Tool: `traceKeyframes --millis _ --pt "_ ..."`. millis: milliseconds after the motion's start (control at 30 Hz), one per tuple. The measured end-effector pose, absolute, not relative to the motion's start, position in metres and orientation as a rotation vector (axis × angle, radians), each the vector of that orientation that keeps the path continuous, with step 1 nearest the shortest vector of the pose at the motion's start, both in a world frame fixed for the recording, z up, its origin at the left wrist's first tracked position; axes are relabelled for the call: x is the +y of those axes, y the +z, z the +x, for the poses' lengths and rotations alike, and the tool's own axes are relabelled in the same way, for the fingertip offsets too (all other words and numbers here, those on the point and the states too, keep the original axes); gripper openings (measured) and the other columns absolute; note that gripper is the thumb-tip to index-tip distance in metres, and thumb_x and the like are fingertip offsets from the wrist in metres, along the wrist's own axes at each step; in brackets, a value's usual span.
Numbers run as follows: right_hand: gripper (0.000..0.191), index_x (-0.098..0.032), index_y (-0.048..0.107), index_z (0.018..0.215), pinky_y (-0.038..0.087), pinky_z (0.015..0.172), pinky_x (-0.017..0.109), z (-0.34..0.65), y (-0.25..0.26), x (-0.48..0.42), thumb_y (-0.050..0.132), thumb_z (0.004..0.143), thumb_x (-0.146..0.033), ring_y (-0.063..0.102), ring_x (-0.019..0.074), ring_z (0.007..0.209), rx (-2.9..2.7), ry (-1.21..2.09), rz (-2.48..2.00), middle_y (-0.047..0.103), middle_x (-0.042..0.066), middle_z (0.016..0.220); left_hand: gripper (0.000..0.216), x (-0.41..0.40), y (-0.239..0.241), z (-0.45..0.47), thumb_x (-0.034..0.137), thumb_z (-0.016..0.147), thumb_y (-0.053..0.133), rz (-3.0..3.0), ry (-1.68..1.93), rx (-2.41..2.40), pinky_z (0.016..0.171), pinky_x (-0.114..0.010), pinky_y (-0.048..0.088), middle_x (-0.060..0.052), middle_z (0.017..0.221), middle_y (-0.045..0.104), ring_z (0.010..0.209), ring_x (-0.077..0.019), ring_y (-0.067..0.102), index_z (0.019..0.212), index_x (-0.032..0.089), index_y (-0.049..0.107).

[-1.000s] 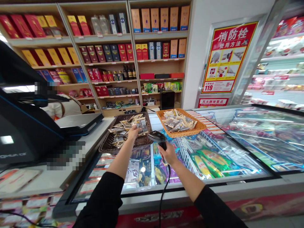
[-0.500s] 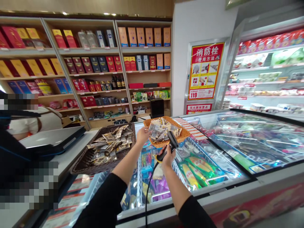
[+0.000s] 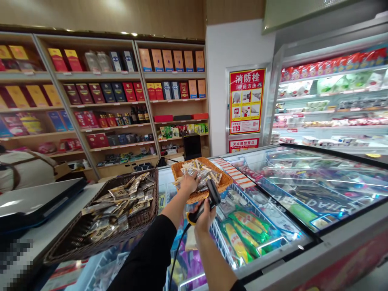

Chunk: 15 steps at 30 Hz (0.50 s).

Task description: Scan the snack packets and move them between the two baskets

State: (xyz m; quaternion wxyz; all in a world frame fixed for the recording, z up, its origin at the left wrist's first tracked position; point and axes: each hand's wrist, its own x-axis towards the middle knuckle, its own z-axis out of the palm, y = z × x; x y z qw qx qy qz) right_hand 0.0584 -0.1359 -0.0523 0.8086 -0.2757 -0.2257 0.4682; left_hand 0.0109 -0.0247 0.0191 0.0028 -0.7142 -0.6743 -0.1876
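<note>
My left hand (image 3: 189, 183) reaches over the near left rim of an orange woven basket (image 3: 224, 186). Its fingers are drawn together on the small clear-and-tan packets (image 3: 206, 174) heaped inside; the fingertips are partly hidden among them. In my right hand (image 3: 205, 218) is a black barcode scanner (image 3: 214, 193), gripped by its handle, its head near the basket's front rim. From the handle's yellow-edged base a black cable runs down. To the left, a dark brown wicker basket (image 3: 121, 233) holds many similar packets (image 3: 119, 204).
Both baskets rest on a glass-topped freezer (image 3: 274, 202) with wire baskets of packaged food inside. A counter with a flat dark device (image 3: 45, 202) stands left, a person (image 3: 24, 169) beyond it. Behind are shelves of boxes (image 3: 104, 93); a chilled display (image 3: 330, 101) is at right.
My left hand has moved from the orange basket's left edge, where it held a packet, in among the packets. The view has turned right and tilted up. The scanner stays in my right hand.
</note>
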Motion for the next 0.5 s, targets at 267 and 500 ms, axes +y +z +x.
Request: traceKeyframes --millis 267,500 --pt "0.033 -0.024 0.042 0.076 0.039 0.036 0.023 0.052 -0.047 -0.156 0.063 0.075 -0.050 0.044 0.0096 0.035 -0.555 1.194 -0.534 0.049 -0.007 0.053 0.043 -0.086 0.047 -0.095 0.040 0.087 0.045 -2.103 -0.675 -2.110 0.091 -0.030 0.042 -0.010 0.111 0.059 0.100 -0.0221 0.058 0.124 0.022 0.058" --pt "0.035 -0.020 0.047 0.077 0.033 0.030 0.020 0.031 -0.050 -0.181 0.068 0.069 -0.048 0.043 0.0084 0.031 -1.037 1.516 -0.518 0.053 -0.007 0.051 0.055 -0.176 0.036 -0.216 0.037 0.077 0.056 -1.343 -0.352 -2.492 0.098 -0.046 0.035 -0.021 0.134 0.045 0.127 -0.0371 0.038 0.127 0.015 0.050"
